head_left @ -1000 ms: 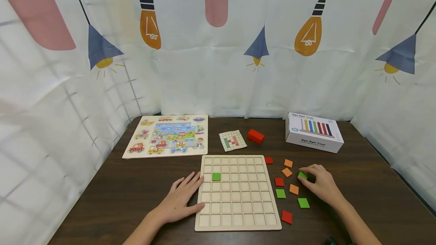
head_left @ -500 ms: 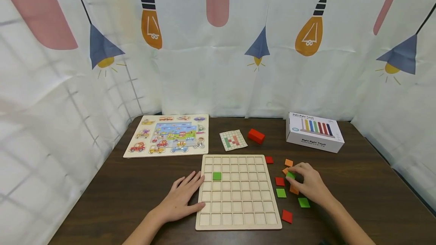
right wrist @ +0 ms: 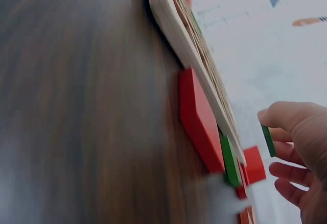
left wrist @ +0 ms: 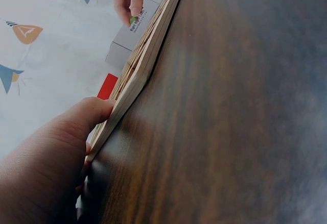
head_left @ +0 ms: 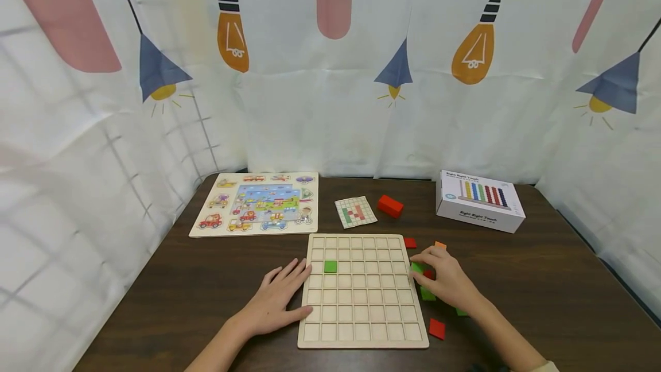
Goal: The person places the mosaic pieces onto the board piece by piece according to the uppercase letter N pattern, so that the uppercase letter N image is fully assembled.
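Note:
A wooden grid board (head_left: 364,298) lies on the dark table, one green square tile (head_left: 330,266) set in a cell near its upper left. My left hand (head_left: 273,303) rests at the board's left edge with fingers spread; in the left wrist view its thumb (left wrist: 94,110) touches the edge. Between thumb and fingers my right hand (head_left: 450,280) pinches another green tile (right wrist: 268,141), held at the board's right edge in the head view and raised above the table in the right wrist view. Red tiles (head_left: 436,329) and green tiles (head_left: 427,294) lie beside the board, some partly hidden by the right hand.
Behind the board are a small pattern card (head_left: 356,212) and a red block (head_left: 390,206). A picture puzzle board (head_left: 206,211) lies at the back left, a white box (head_left: 480,201) at the back right. A printed curtain (head_left: 330,108) hangs behind the table.
My right hand has carried the green tile leftward from among the loose tiles to the board's right edge. The left hand keeps its place on the board.

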Motion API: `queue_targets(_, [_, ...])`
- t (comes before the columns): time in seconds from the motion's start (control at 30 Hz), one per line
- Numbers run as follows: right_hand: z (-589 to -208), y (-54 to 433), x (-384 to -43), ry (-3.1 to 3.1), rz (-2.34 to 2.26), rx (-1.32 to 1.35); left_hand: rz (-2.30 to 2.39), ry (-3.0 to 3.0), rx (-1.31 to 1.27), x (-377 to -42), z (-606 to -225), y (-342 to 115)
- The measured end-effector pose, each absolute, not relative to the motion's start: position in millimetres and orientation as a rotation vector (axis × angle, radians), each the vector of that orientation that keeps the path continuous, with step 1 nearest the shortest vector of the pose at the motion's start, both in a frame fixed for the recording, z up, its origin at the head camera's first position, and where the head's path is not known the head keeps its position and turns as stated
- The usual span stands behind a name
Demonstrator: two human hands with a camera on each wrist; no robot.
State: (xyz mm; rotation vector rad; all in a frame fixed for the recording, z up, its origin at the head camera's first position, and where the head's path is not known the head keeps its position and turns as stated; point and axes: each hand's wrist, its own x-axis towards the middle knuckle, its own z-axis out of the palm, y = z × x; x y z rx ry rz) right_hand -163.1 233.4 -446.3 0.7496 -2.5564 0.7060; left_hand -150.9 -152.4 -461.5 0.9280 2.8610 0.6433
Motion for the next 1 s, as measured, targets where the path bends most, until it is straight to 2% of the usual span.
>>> queue_targets(0.63, [-444.6,174.6,-174.0,-2.460,0.700,1.026,0.649,2.848,0.922,-150.1,-459.2,-152.2])
queue_targets(1.0, [-443.5,148.5,-175.0,-2.494,0.718,1.071,0.646,2.856,0.929,-149.9,-460.4,-152.6])
